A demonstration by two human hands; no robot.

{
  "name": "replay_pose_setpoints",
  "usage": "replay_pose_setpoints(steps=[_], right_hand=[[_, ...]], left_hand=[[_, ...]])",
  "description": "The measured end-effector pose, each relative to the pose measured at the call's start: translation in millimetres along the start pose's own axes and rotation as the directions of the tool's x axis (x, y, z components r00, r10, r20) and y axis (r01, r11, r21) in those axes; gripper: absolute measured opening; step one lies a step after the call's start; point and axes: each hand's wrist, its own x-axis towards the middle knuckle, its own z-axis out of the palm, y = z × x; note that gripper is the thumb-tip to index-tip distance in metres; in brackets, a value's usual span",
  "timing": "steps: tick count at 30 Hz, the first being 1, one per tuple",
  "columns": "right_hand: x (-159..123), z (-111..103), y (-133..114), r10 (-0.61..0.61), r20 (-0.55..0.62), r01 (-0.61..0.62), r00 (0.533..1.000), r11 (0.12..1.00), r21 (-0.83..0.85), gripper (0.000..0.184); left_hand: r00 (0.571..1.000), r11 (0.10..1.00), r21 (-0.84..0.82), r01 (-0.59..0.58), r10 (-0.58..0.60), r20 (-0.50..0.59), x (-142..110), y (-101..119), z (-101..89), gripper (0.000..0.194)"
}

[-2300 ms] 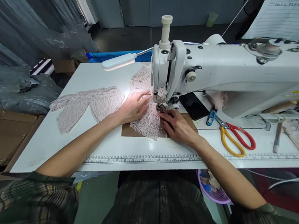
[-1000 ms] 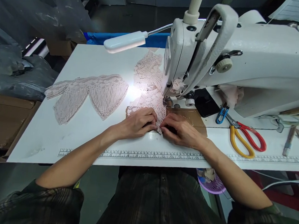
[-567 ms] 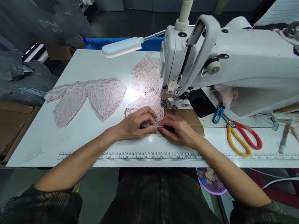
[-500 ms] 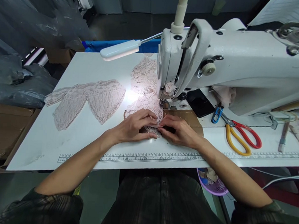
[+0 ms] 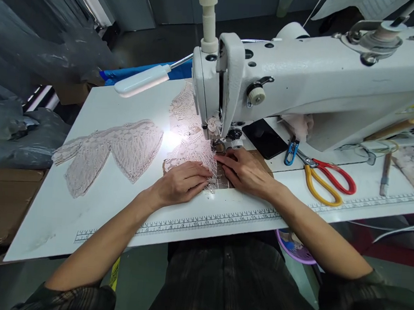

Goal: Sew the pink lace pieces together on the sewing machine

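Observation:
A pale pink lace piece (image 5: 191, 147) lies on the table under the head of the white sewing machine (image 5: 296, 71), its right edge by the presser foot (image 5: 218, 147). My left hand (image 5: 179, 183) rests flat on the near part of this lace, fingers stretched out and close together. On the other side, my right hand (image 5: 246, 171) reaches in with its fingers extended, the fingertips at the lace edge just in front of the presser foot. Beneath both, a brown plate (image 5: 222, 180) shows partly; the right hand covers some of it.
More lace pieces (image 5: 110, 154) lie stacked at the left. To the right are a black phone (image 5: 265, 138), blue thread snips (image 5: 292, 151) and scissors (image 5: 327, 176) with red and yellow handles. A lamp (image 5: 143, 80) lights the lace. A printed ruler (image 5: 196, 223) runs along the front edge.
Both hands had their fingers bunched at the lace's near edge; now the left lies flatter on it and the right has moved up toward the presser foot. The head view has shifted rightward.

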Motion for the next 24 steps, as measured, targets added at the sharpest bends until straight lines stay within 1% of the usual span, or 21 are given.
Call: replay_pose_setpoints(steps=[5,11,15,19,21,24], right_hand=[[-1.1,4.8,-0.7,0.016,0.044,-0.016,0.999,1.000,-0.013,0.036],[-1.7,5.3,-0.8,0.023,0.051,-0.021,0.998,0.999,-0.049,0.035],[-1.7,1.9,-0.3,0.021,0.060,-0.020,0.998,1.000,-0.019,0.035],[-1.3,-2.8,-1.6,0.004,0.121,-0.009,0.993,0.999,0.047,0.034],[-1.2,-4.1,-2.6,0.016,0.134,-0.022,0.991,0.999,0.048,0.034],[-1.2,-4.5,-3.4,0.022,0.135,-0.027,0.991,0.999,0.034,0.033]], left_hand=[[1.000,1.000,0.017,-0.012,0.011,0.023,-2.9,-2.3,2.6,0.009],[0.997,0.998,0.048,-0.039,0.036,0.072,-1.4,-2.8,-0.2,0.008],[0.990,0.989,0.117,-0.095,0.081,0.116,-1.0,-2.4,-2.9,0.003],[0.982,0.971,0.200,-0.128,0.096,0.162,0.1,0.4,-5.2,0.006],[0.976,0.959,0.239,-0.154,0.111,0.185,1.1,2.0,-6.4,0.009],[0.967,0.941,0.260,-0.217,0.170,0.190,2.2,3.5,-8.2,0.012]])
